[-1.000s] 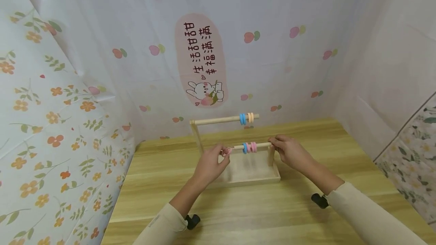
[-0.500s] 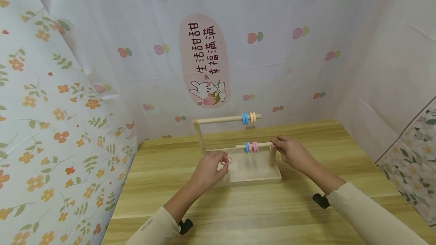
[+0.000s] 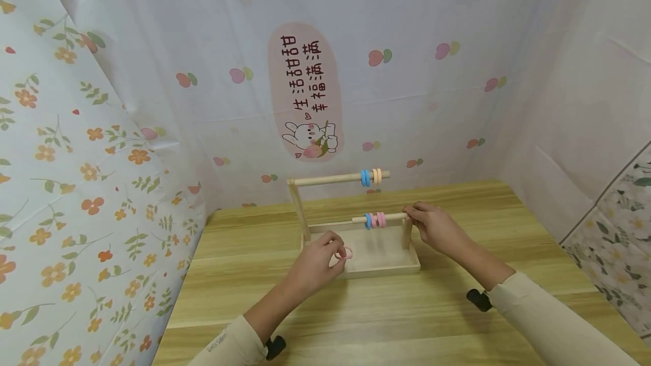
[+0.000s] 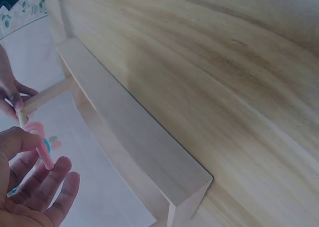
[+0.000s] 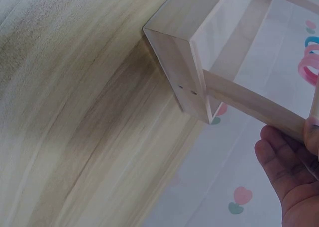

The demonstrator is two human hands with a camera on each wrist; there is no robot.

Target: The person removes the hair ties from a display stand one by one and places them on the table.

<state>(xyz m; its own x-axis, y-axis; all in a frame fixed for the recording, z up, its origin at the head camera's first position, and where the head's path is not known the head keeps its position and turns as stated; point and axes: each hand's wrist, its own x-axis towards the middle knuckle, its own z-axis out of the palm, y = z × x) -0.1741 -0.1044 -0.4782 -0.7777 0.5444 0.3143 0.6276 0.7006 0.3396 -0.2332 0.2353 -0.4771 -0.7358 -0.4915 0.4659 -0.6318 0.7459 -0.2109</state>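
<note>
Drawn nearer, clear of the near rod (image 3: 395,216) at its open left end, a slim pink ring (image 4: 45,158) sits pinched in the left hand (image 3: 316,258), above the tray (image 3: 380,271). Right hand (image 3: 436,229) grips the right post (image 3: 407,234).

Bare left hand (image 3: 316,262): thumb (image 4: 19,140) pinching against fingers (image 4: 64,198), the latter bent and slightly spread. Bare right hand (image 3: 432,226): gripping, fingers curled. Both cream-sleeved forearms (image 3: 554,316) extended forward, converging.
</note>
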